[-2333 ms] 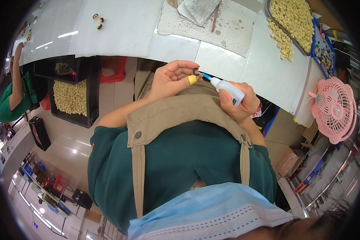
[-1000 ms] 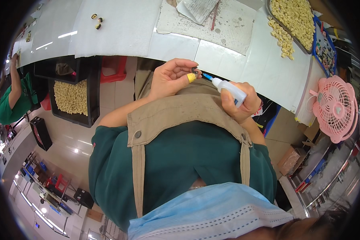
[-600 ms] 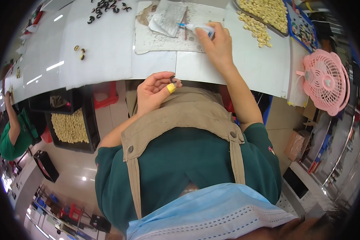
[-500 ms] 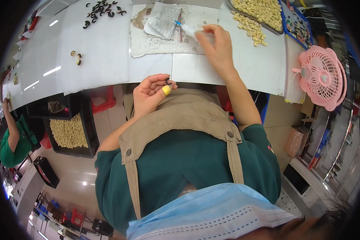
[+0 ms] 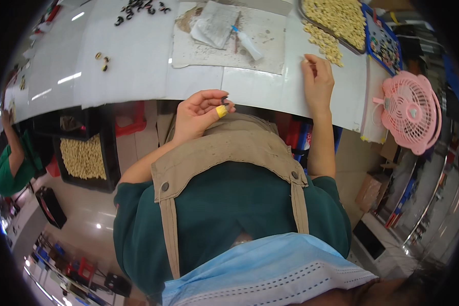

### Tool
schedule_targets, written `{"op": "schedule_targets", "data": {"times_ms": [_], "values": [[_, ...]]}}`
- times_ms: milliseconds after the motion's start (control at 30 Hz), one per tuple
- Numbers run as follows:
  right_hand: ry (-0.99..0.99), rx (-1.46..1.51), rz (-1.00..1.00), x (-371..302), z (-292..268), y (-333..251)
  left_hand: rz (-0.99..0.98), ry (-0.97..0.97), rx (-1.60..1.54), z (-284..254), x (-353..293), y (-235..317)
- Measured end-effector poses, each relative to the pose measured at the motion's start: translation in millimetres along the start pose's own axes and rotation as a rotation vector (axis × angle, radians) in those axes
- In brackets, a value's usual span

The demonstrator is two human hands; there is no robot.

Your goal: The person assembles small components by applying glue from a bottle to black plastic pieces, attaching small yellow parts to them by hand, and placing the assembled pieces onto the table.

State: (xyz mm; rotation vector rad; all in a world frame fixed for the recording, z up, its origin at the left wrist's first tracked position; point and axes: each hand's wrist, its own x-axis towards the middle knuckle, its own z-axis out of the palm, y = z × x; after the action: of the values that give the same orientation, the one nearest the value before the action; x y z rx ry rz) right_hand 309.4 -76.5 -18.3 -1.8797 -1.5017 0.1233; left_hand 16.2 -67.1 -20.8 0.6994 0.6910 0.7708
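My left hand [image 5: 201,112], with yellow tape on the thumb, pinches a small black curved piece [image 5: 224,100] just off the table's front edge. My right hand [image 5: 319,84] is over the table at the right, fingers drawn together. A pale spot shows at its fingertips, but I cannot tell if it is a piece or a nail. Beside those fingertips lie loose cream-coloured small pieces [image 5: 325,45], spilling from a heaped tray [image 5: 363,50]. A white squeeze bottle with a blue tip [image 5: 249,46] lies on the stained white board [image 5: 268,60], next to crumpled paper [image 5: 211,25].
Several black curved pieces [image 5: 137,10] lie at the far left, and a few small assembled pieces [image 5: 105,67] nearer. A blue tray [image 5: 399,65] and pink fan [image 5: 414,112] stand right. Below left is a black crate [image 5: 89,182] of cream pieces; a person in green [image 5: 15,166] is beyond.
My right hand has let go of the squeeze bottle, now lying on the board, and moved right to the cream pieces. My left hand still holds the black piece.
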Motion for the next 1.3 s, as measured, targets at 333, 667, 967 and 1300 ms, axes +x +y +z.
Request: {"op": "schedule_targets", "data": {"times_ms": [333, 667, 967, 1300], "values": [[-0.395, 0.54, -0.331, -41.3, 19.5, -98.1, -0.285, -0.038, -0.115, -1.4, 1.1, 8.1], [-0.268, 0.293, -0.613, -37.1, 24.9, -96.5, -0.401, -0.102, -0.079, -7.8, 1.8, 8.8], [-0.307, 0.56, -0.562, -39.3, 16.0, -108.1, -0.252, -0.331, 0.008, -3.4, -3.7, 14.4], [-0.348, 0.657, -0.635, -36.4, 13.7, -113.2, 0.008, -0.504, 0.235, -6.3, 1.2, 13.2]]}}
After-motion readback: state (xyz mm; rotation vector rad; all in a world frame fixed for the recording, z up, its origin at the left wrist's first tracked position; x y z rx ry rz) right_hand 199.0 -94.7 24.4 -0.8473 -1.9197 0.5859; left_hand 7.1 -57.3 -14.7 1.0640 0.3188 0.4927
